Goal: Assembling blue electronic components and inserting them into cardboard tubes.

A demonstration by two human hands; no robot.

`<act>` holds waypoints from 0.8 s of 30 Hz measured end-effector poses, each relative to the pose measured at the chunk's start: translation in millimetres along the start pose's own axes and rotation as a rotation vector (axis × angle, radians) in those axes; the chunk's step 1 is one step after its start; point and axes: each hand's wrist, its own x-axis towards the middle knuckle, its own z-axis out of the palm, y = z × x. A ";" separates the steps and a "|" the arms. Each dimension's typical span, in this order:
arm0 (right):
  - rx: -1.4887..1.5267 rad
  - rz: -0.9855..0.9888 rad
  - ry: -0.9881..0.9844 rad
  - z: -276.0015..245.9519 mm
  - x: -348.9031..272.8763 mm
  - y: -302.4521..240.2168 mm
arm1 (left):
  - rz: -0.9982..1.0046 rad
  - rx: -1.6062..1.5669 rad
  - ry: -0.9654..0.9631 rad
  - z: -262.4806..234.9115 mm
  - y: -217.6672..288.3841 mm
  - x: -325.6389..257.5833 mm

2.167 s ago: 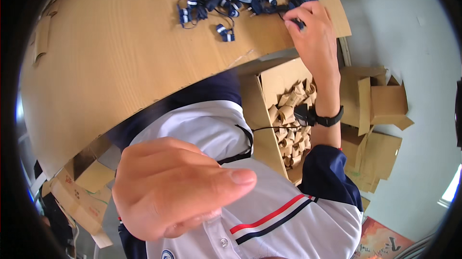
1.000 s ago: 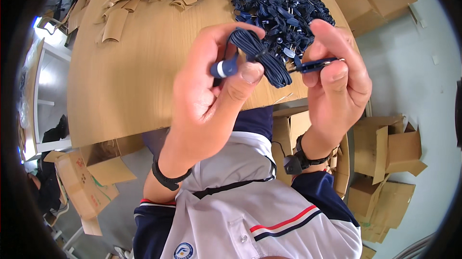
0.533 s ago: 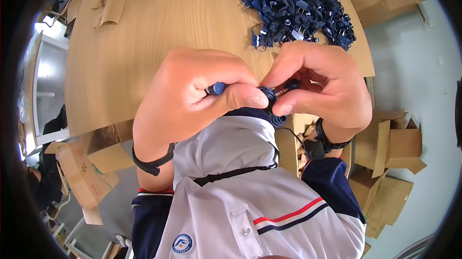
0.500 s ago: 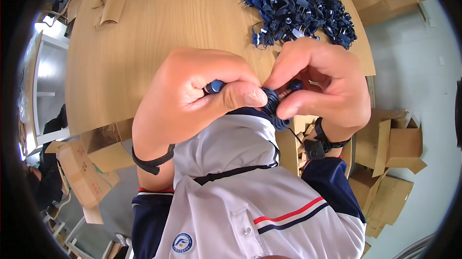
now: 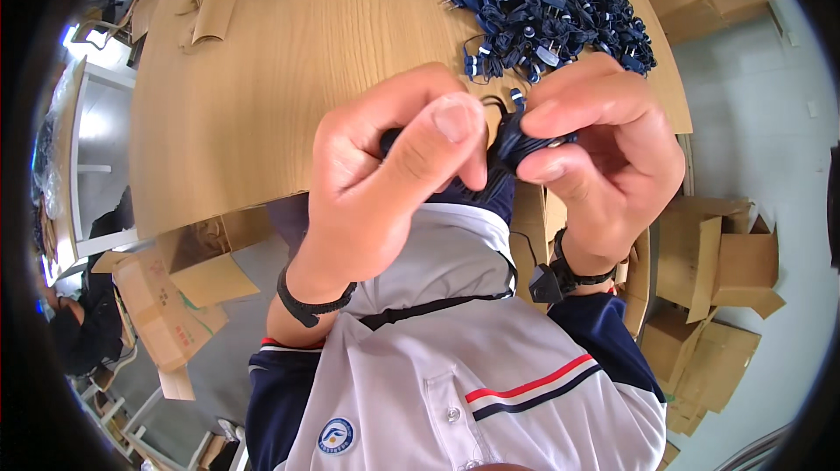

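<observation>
A bundle of thin dark cord, wound into a coil, is held between my two hands over the near edge of the table. My right hand pinches it with thumb and fingertips. My left hand has its fingers curled and its thumb pressed on the forefinger, touching the coil's left side. A dark end piece shows inside the left fist. Just above the coil is a small blue piece with a pale band; whether it belongs to the bundle I cannot tell.
A heap of similar dark cord bundles covers the table's far right. Flat brown cardboard pieces lie at the far left of the wooden table. Open cardboard boxes stand on the right, with another box at lower left.
The coil has risen and turned. My left thumb has lifted from across it and now points upward. My right hand has shifted its pinch onto the coil.
</observation>
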 end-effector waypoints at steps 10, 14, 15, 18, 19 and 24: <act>0.132 -0.178 0.273 8.1 3.5 24.0 | 0.163 0.198 0.018 2.1 -13.8 0.0; -0.022 -0.147 0.088 1.8 4.0 18.5 | 0.357 0.385 -0.060 -5.9 -17.7 8.0; -0.011 -0.152 0.083 4.5 4.7 17.1 | 0.298 0.452 -0.089 -10.1 -20.1 6.0; 0.123 0.089 0.191 14.2 5.7 4.4 | 0.210 0.569 -0.088 -10.9 -15.4 3.3; 0.202 0.263 0.158 13.9 7.7 -0.5 | 0.186 0.605 -0.110 -11.9 -14.3 3.3; 0.265 0.398 0.015 2.5 7.0 9.0 | 0.300 0.737 -0.157 -21.6 -16.5 4.2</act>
